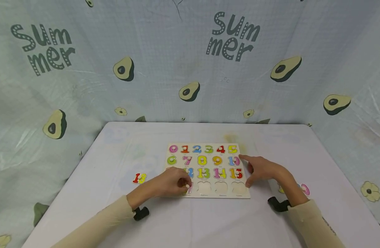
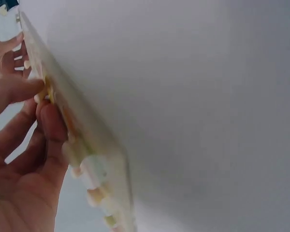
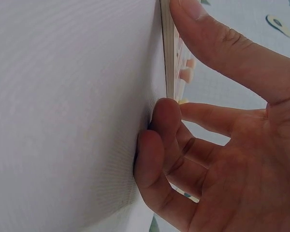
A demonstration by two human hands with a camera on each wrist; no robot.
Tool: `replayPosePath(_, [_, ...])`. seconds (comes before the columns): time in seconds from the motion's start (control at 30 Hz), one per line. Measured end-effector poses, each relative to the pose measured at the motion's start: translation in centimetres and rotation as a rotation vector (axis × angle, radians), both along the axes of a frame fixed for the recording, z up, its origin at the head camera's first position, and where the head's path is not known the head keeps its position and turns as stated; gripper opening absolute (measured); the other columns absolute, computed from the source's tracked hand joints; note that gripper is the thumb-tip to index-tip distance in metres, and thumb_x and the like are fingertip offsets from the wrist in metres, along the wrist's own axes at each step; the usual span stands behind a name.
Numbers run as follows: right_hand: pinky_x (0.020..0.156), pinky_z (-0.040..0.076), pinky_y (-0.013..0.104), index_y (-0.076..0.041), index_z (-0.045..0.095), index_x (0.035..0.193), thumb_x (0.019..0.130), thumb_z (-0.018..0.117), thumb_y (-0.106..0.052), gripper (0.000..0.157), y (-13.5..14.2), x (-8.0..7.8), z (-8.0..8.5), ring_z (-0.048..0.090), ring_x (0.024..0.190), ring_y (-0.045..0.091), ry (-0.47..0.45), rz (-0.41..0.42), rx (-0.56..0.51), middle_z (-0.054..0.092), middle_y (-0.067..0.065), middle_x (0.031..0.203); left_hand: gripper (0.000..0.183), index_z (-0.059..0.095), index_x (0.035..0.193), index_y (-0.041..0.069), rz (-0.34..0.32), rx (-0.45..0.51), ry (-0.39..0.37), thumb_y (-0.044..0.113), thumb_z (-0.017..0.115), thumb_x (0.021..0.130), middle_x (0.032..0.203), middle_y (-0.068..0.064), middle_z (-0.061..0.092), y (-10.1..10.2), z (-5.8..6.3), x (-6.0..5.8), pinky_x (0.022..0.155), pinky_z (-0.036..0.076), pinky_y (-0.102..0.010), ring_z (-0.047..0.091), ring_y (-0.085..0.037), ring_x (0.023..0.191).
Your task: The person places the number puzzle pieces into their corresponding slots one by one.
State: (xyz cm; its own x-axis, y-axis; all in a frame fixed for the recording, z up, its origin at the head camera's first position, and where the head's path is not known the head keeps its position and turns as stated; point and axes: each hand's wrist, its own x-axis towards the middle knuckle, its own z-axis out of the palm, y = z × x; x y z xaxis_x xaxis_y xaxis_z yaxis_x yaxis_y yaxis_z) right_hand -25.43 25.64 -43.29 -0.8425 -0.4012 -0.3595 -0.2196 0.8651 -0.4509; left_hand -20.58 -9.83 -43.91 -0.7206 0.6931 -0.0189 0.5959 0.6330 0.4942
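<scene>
A cream number puzzle board [image 1: 212, 188] lies flat on the table, with pegged numerals in its upper rows and three bare recesses at its lower right. My left hand [image 1: 171, 182] is over the lower left of the board. Between thumb and fingertips it pinches the small knob of a pink-and-yellow number piece [image 1: 190, 188], which appears to be 17 and is partly covered by the hand. At the board's right edge my right hand [image 1: 262, 167] rests its thumb and index finger; its other fingers bend loosely beside the edge [image 3: 167, 48].
A red-and-yellow 18 piece [image 1: 139, 178] lies on the table left of the board. Beyond the right forearm, a pink-ended piece [image 1: 305, 189] and a yellow piece [image 1: 281, 189] are partly hidden. Black wrist mounts [image 1: 141, 213] sit under both wrists. A patterned curtain [image 1: 159, 93] hangs behind the table.
</scene>
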Motion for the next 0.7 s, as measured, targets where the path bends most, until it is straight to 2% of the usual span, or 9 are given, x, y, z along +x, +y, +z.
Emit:
replayPosePath(0.13, [0.068,0.041,0.031,-0.009,0.031,0.150,0.061,0.090,-0.031,0.108,0.0,-0.1,-0.1,0.048,0.084,0.018,-0.005,-0.002,0.001,0.053,0.004,0.088,0.009,0.068,0.089,0.019,-0.048,-0.046,-0.010,0.012,0.064,0.086,0.081,0.010,0.060,0.0,0.1,-0.3,0.068,0.045,-0.016,0.054,-0.006,0.075])
replayPosePath(0.23, [0.068,0.041,0.031,-0.011,0.031,0.150,0.062,0.090,-0.031,0.108,0.0,-0.1,-0.1,0.048,0.085,0.018,-0.004,-0.006,0.009,0.053,0.004,0.088,0.008,0.068,0.089,0.017,-0.078,-0.070,0.027,0.011,0.064,0.086,0.082,0.008,0.059,0.2,0.0,-0.2,0.068,0.044,-0.015,0.052,-0.005,0.074])
replayPosePath(0.4, [0.067,0.041,0.031,-0.010,0.032,0.150,0.062,0.089,-0.030,0.107,0.0,-0.1,0.2,0.048,0.085,0.018,0.005,-0.002,0.007,0.052,0.004,0.088,0.011,0.072,0.095,0.011,-0.056,-0.070,0.084,0.009,0.066,0.085,0.087,0.003,0.062,0.3,0.3,0.5,0.070,0.045,-0.016,0.052,-0.006,0.076])
replayPosePath(0.47, [0.067,0.040,0.031,-0.009,0.032,0.150,0.063,0.089,-0.030,0.106,0.0,-0.1,0.3,0.048,0.084,0.018,0.004,0.000,0.004,0.052,0.004,0.088,0.015,0.073,0.099,0.011,-0.020,-0.059,0.080,0.011,0.067,0.085,0.089,0.004,0.064,-0.1,0.7,0.9,0.072,0.046,-0.017,0.054,-0.006,0.077])
replayPosePath(0.57, [0.068,0.040,0.031,-0.009,0.031,0.150,0.063,0.089,-0.030,0.106,0.0,0.1,0.3,0.048,0.084,0.018,0.000,0.003,0.004,0.052,0.004,0.088,0.017,0.072,0.103,0.011,0.069,0.012,0.053,0.015,0.067,0.087,0.091,0.006,0.066,-1.7,1.3,1.1,0.072,0.049,-0.018,0.057,-0.005,0.079])
replayPosePath(0.63, [0.068,0.040,0.031,-0.009,0.031,0.150,0.063,0.089,-0.030,0.106,0.0,0.1,0.2,0.048,0.084,0.018,0.000,0.004,0.004,0.052,0.004,0.087,0.017,0.072,0.103,0.011,0.158,0.073,0.064,0.016,0.069,0.087,0.090,0.007,0.067,-3.6,1.7,0.9,0.071,0.051,-0.019,0.059,-0.004,0.078])
replayPosePath(0.7, [0.069,0.040,0.031,-0.009,0.032,0.150,0.063,0.089,-0.029,0.106,0.0,0.2,0.1,0.048,0.084,0.018,0.000,0.003,0.001,0.053,0.004,0.087,0.016,0.072,0.101,0.010,0.260,0.100,0.108,0.017,0.071,0.087,0.090,0.006,0.068,-5.9,2.0,0.6,0.069,0.052,-0.020,0.060,-0.005,0.077])
